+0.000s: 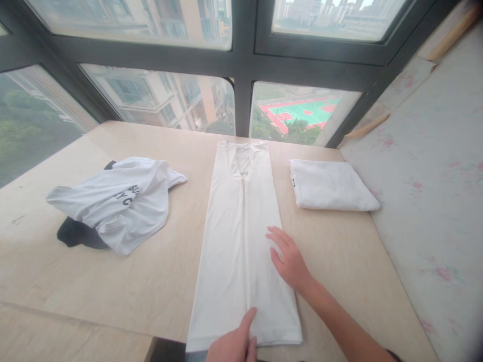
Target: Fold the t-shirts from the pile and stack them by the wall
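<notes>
A white T-shirt lies lengthwise before me, its two sides folded inward to meet along a middle seam. Its neckline faces the window and its hem lies at the near table edge. My right hand is over the right folded half, fingers apart and holding nothing. Low in the view, my left hand is at the hem with one finger stretched along the middle seam. The lower part of that hand is cut off by the frame, and no cloth shows gripped in it.
On the left of the wooden table lies a crumpled white shirt with black lettering, over a dark cloth. A neatly folded white garment sits at right, near the flower-patterned wall. Dark window frames border the far side.
</notes>
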